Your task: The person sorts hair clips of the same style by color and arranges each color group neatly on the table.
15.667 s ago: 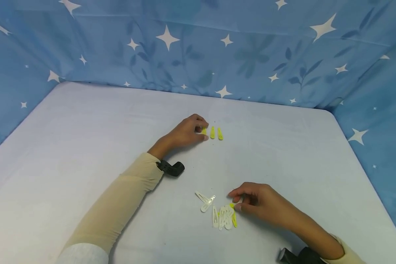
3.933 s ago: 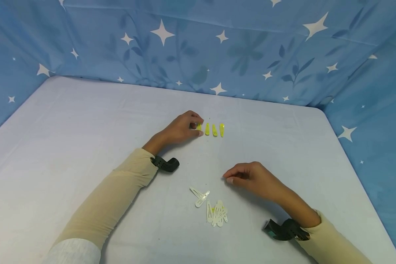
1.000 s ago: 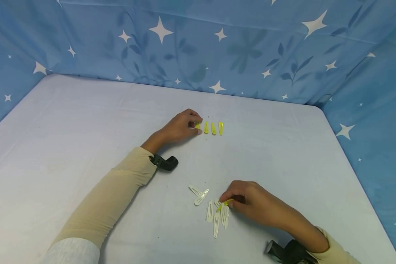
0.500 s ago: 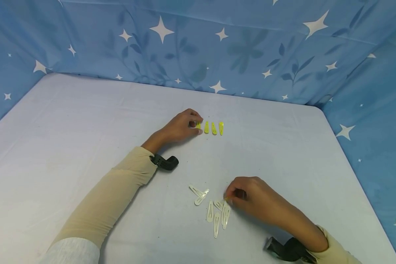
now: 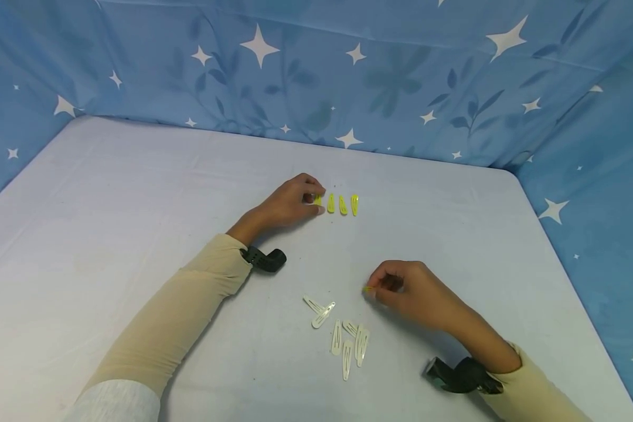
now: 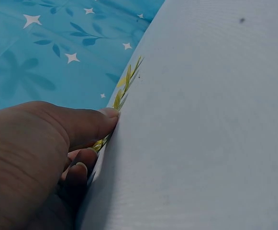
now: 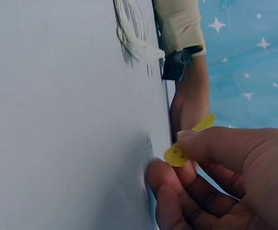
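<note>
My right hand (image 5: 417,293) pinches a yellow snap hair clip (image 7: 203,123) between thumb and fingertips, above the table. The head view shows only a small bit of that clip. At the back, my left hand (image 5: 290,202) rests on the table with thumb and fingers curled about another yellow hair clip (image 5: 317,200), partly hidden. Beside it, in a row to the right, lie three yellow clips (image 5: 330,203). Nearer the front is a loose group of several white hair clips (image 5: 346,358), some overlapping. Two white clips (image 5: 323,315) cross each other just left of that group.
A white cloth covers the table (image 5: 190,176). Blue curtain (image 5: 316,70) with white stars hangs along the back and sides. Each wrist wears a black camera mount (image 5: 266,259); the right one (image 5: 461,375) is close to the table's surface.
My right hand has drawn a yellow clip out of the white group and moved away from the pile, toward the back. The white clips are spread apart. The left hand has stayed in place.
</note>
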`<state>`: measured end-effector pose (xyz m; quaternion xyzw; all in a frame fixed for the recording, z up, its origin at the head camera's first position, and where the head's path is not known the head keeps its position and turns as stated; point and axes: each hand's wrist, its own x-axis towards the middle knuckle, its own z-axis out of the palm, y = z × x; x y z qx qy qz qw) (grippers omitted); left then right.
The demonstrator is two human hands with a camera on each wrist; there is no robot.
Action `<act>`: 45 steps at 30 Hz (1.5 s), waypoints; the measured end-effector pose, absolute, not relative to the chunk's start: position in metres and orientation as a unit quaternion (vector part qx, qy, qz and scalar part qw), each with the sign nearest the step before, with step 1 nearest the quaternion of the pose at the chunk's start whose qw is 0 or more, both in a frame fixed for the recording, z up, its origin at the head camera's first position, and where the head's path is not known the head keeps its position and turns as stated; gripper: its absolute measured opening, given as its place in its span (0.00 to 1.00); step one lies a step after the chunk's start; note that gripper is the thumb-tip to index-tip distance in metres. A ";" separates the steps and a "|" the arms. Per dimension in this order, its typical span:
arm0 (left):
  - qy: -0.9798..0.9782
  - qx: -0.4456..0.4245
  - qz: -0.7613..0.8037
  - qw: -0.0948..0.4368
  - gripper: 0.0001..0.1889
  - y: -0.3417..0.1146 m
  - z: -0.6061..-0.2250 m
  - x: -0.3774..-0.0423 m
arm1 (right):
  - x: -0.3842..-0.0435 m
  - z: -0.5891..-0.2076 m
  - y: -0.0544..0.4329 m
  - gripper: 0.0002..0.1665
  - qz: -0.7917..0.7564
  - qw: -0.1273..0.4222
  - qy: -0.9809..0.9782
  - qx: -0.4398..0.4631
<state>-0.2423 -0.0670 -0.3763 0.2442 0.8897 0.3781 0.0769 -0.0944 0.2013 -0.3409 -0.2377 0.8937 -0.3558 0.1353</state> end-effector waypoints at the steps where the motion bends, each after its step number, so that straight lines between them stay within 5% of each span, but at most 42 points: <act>1: 0.890 0.245 0.377 0.076 0.22 -0.067 -0.376 -0.242 | -0.095 -0.341 0.202 0.11 -0.357 0.132 0.894 -0.236; 24: 0.887 0.245 0.383 0.082 0.22 -0.066 -0.372 -0.240 | -0.129 -0.349 0.206 0.19 -0.431 0.090 0.872 -0.213; 45: 0.885 0.232 0.395 0.085 0.24 -0.067 -0.374 -0.242 | -0.156 -0.351 0.204 0.11 -0.435 0.063 0.881 -0.177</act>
